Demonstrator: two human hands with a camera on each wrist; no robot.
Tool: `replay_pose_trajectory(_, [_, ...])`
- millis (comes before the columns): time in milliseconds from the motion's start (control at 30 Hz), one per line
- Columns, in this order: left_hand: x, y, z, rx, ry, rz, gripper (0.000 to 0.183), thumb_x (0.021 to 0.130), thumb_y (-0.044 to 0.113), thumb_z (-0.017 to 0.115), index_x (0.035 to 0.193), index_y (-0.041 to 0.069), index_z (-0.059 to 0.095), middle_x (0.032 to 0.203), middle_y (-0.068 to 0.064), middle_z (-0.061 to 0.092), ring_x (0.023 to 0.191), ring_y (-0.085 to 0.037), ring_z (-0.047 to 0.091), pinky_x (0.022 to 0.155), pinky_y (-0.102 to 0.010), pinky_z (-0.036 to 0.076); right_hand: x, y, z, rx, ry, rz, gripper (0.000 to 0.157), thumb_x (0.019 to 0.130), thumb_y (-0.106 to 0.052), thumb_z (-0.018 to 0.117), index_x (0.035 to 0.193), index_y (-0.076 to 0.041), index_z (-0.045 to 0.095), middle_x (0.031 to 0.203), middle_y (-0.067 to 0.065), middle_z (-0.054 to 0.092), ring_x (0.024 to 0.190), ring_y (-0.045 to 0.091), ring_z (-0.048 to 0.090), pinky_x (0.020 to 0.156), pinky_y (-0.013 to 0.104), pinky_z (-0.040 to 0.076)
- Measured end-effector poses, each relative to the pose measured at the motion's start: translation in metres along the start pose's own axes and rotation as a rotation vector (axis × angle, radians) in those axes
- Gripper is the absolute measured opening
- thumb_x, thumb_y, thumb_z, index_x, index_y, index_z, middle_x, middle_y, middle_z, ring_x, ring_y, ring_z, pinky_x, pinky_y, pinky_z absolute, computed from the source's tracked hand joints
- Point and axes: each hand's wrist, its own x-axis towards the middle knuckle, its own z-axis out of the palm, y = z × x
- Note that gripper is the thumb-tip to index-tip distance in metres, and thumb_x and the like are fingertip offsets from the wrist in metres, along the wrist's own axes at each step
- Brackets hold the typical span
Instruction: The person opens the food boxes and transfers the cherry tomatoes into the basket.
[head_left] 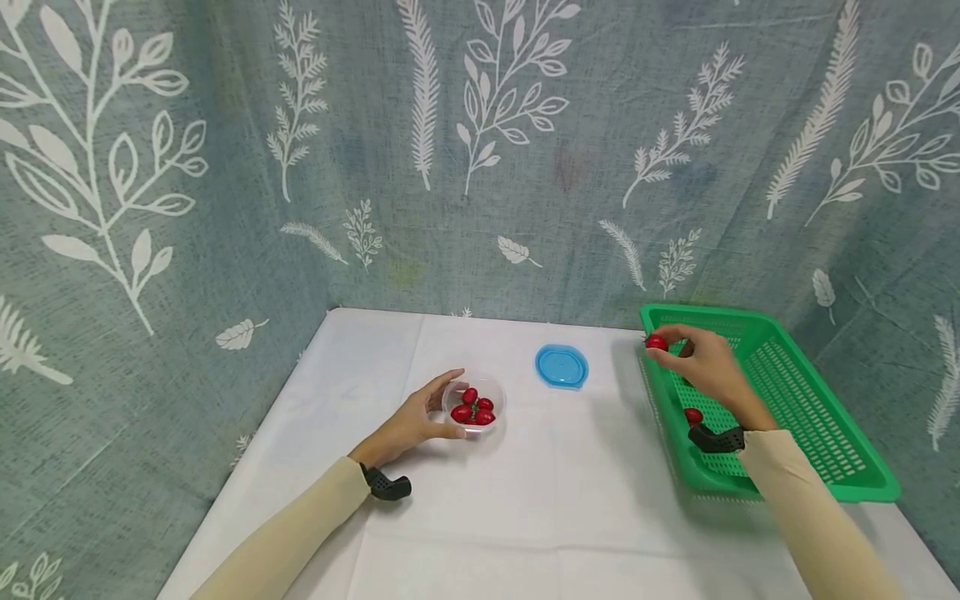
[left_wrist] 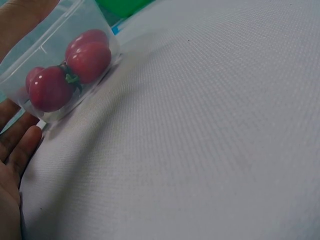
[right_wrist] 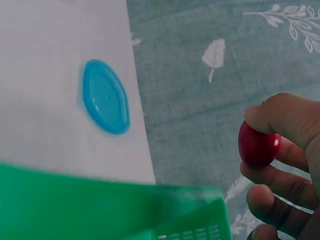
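Note:
My left hand (head_left: pixel 411 423) spans a small clear plastic container (head_left: pixel 497 407), thumb on its near side and fingers round the far side. Inside lie several red cherry tomatoes (head_left: pixel 484 417); a green stem (left_wrist: pixel 72 78) shows among them in the left wrist view. Over the left rim of a green basket (head_left: pixel 813 392), my right hand (head_left: pixel 708 362) pinches one cherry tomato (right_wrist: pixel 258 145) between thumb and fingers. Another cherry tomato (head_left: pixel 693 416) is in the basket, below the right wrist. The forearm and hand hide part of the basket's inside.
A blue lid (head_left: pixel 562 367) lies on the white tablecloth (head_left: pixel 480 517) between the container and the basket. Leaf-patterned grey-green curtains (head_left: pixel 465 233) close off the table at the back and sides. Black straps (head_left: pixel 386 483) with small devices sit on both wrists.

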Motion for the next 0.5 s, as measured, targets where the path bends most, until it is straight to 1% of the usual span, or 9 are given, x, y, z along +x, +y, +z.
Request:
replay_pose_trajectory(100, [0.0,0.0,0.0,0.007,-0.003,0.005,0.103,0.078,0.023,0.093,0.162,0.031,0.033,0.163,0.003,0.037,0.149,-0.03,0.033,0.121,-0.056,0.025,-0.003,0.004,-0.007,0.016,-0.011,0.032,0.046,0.098,-0.04,0.072,0.132,-0.011,0.065,0.092,0.016,0.071,0.07,0.036,0.064,0.054,0.037,0.049])
replay_pose_trajectory(167, [0.001,-0.001,0.0,0.008,-0.003,0.008,0.103,0.078,0.023,0.093,0.162,0.031,0.033,0.164,0.002,0.035,0.15,-0.03,0.033,0.121,-0.056,0.025,-0.005,0.008,-0.01,0.013,-0.011,0.038,0.046,0.098,-0.039,0.072,0.133,-0.01,0.064,0.093,0.017,0.071,0.069,0.033,0.065,0.055,0.038,0.051])
replay_pose_trajectory(233, [0.001,-0.002,-0.001,0.007,-0.005,0.008,0.104,0.078,0.024,0.093,0.162,0.031,0.032,0.165,0.001,0.034,0.15,-0.03,0.033,0.122,-0.056,0.025,-0.006,0.013,-0.012,0.001,0.001,0.032,0.046,0.098,-0.039,0.072,0.132,-0.009,0.065,0.096,0.016,0.071,0.069,0.027,0.065,0.056,0.038,0.052])
replay_pose_trajectory(300, [0.001,-0.002,-0.001,0.003,-0.005,0.008,0.104,0.078,0.024,0.093,0.162,0.031,0.032,0.165,0.001,0.035,0.15,-0.03,0.033,0.121,-0.056,0.025,-0.007,0.019,-0.013,-0.018,0.019,0.024,0.046,0.098,-0.041,0.072,0.131,-0.009,0.065,0.103,0.014,0.071,0.071,0.023,0.064,0.057,0.037,0.051])
replay_pose_trajectory(367, [0.001,-0.002,-0.001,0.008,-0.004,0.007,0.104,0.077,0.025,0.094,0.162,0.031,0.033,0.164,0.002,0.036,0.149,-0.03,0.033,0.121,-0.057,0.025,-0.009,0.024,-0.015,-0.033,0.029,0.03,0.047,0.098,-0.042,0.071,0.131,-0.009,0.066,0.108,0.013,0.07,0.077,0.023,0.063,0.057,0.036,0.05])
replay_pose_trajectory(500, [0.0,-0.002,0.0,0.018,0.005,-0.005,0.103,0.076,0.03,0.094,0.16,0.037,0.035,0.161,0.007,0.038,0.148,-0.029,0.035,0.121,-0.056,0.025,-0.012,0.032,-0.019,-0.055,0.036,0.046,0.05,0.099,-0.044,0.069,0.132,-0.007,0.065,0.114,0.015,0.069,0.085,0.028,0.063,0.061,0.037,0.051])
